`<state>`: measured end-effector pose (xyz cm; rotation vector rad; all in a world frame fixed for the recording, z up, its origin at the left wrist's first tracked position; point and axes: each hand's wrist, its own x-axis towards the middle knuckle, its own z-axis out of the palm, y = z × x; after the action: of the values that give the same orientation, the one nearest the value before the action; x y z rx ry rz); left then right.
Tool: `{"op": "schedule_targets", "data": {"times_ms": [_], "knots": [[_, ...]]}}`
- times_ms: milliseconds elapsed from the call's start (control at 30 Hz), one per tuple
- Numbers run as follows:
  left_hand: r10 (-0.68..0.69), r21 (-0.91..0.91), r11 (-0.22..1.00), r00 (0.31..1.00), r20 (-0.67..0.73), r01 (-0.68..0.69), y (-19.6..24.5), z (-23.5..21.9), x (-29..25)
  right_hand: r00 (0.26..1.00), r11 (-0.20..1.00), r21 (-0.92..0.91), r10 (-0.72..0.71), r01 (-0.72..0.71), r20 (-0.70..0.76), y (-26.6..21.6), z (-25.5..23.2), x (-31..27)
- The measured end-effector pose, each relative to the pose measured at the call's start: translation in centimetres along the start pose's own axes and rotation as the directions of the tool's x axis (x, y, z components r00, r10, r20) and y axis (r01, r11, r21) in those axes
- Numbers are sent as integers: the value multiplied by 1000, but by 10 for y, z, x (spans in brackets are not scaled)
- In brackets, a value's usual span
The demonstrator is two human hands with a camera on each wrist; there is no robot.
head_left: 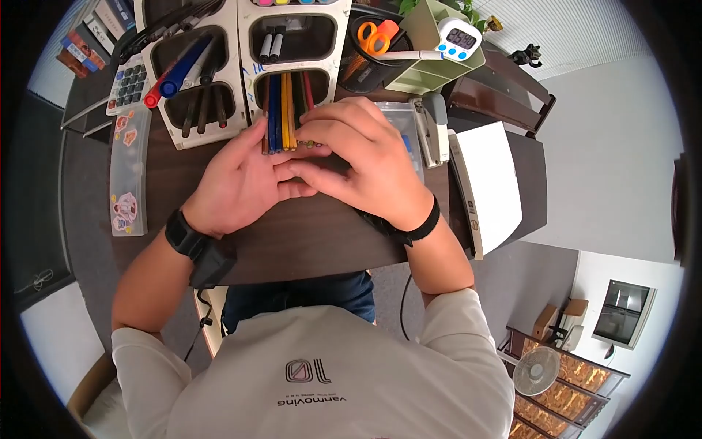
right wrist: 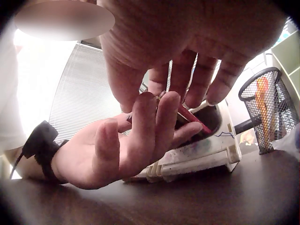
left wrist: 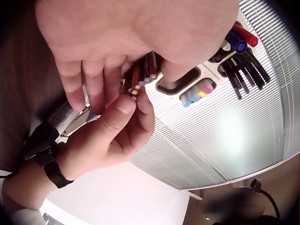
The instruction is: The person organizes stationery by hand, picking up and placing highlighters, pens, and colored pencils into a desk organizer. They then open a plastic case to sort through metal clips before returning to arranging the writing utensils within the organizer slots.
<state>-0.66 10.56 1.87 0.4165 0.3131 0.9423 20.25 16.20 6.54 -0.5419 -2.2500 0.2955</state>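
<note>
A bunch of coloured pencils (head_left: 278, 117) sticks out of the lower right compartment of a white desk organizer (head_left: 240, 66), blunt ends toward the person. My left hand (head_left: 232, 179) cups the bunch from the left and below, thumb along its side. In the right wrist view, left-hand fingers curl up around the ends, and a red pencil (right wrist: 193, 120) runs back into the compartment. From the right, my right hand (head_left: 369, 157) holds the bunch, fingers over the top and thumb near the ends. The left wrist view shows that thumb right at the pencil ends (left wrist: 136, 89).
Markers (head_left: 183, 67) and dark pens fill the organizer's left compartments. To the right stand a black mesh cup (head_left: 369, 69) with orange scissors, a stapler (head_left: 431, 132), a timer (head_left: 459, 38) and a white-topped box (head_left: 490, 183). A stickered clear case (head_left: 129, 175) lies left.
</note>
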Motion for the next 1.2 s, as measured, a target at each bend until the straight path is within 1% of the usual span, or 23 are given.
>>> {"op": "schedule_targets", "data": {"times_ms": [67,133,267,367,433,467,533,567,600,667,700,733,800,833,867,933,967,1000,1067,1100,1200], "knots": [[3,-9,1000,1000,-13,-3,-1,-3,0,1000,1000,6,2,-2,5,1,1,-1],[6,-9,1000,997,78,-5,-2,-8,1,1000,1000,-3,13,-13,-9,1,1,-2],[19,-14,1000,998,56,-18,-1,-5,0,999,999,33,43,-43,17,-2,-1,0],[17,0,1000,998,53,-17,0,-5,0,1000,999,34,-1,2,-25,-1,-2,2],[-4,-79,997,999,49,8,1,-4,-1,991,1000,5,-21,22,-129,0,-7,4],[4,-75,997,998,57,0,1,-4,-2,991,999,-1,-32,32,-129,1,-8,4],[-74,39,996,997,-31,75,2,-5,-2,981,996,-74,-67,55,-179,2,-10,11],[-85,47,995,995,-41,87,1,-6,-3,976,987,-139,-109,83,-191,1,-8,19],[-79,56,995,996,-35,80,1,-7,-3,974,985,-145,-120,93,-194,-2,-7,31],[-146,149,978,989,-21,147,1,-7,-5,985,941,-329,-130,86,-115,-9,-5,55],[-175,178,967,983,-59,183,5,6,-7,991,934,-350,-108,75,-78,-10,-1,65],[-172,182,967,984,-53,179,6,7,-8,990,931,-356,-114,79,-78,-11,3,70],[-300,309,910,954,27,278,7,7,-10,998,877,-480,3,27,62,-13,9,79],[-332,346,890,942,48,296,7,6,-12,996,875,-484,20,22,82,-12,12,81],[-324,352,891,945,48,288,10,7,-14,997,874,-484,10,30,80,-9,14,81],[-393,447,832,917,58,329,12,10,-17,997,879,-472,-55,70,45,-3,13,78],[-391,449,832,919,58,325,13,13,-18,998,895,-445,37,-9,55,-4,10,76],[-383,450,834,922,58,319,13,14,-18,998,896,-444,29,-1,57,-3,10,76],[-401,475,819,913,74,321,13,15,-18,1000,916,-400,2,2,10,-1,11,73],[-402,474,819,913,74,323,11,15,-18,1000,917,-399,25,-16,17,-4,10,74],[-397,480,820,914,86,311,8,14,-17,1000,916,-401,11,-3,18,-3,16,79]]}}
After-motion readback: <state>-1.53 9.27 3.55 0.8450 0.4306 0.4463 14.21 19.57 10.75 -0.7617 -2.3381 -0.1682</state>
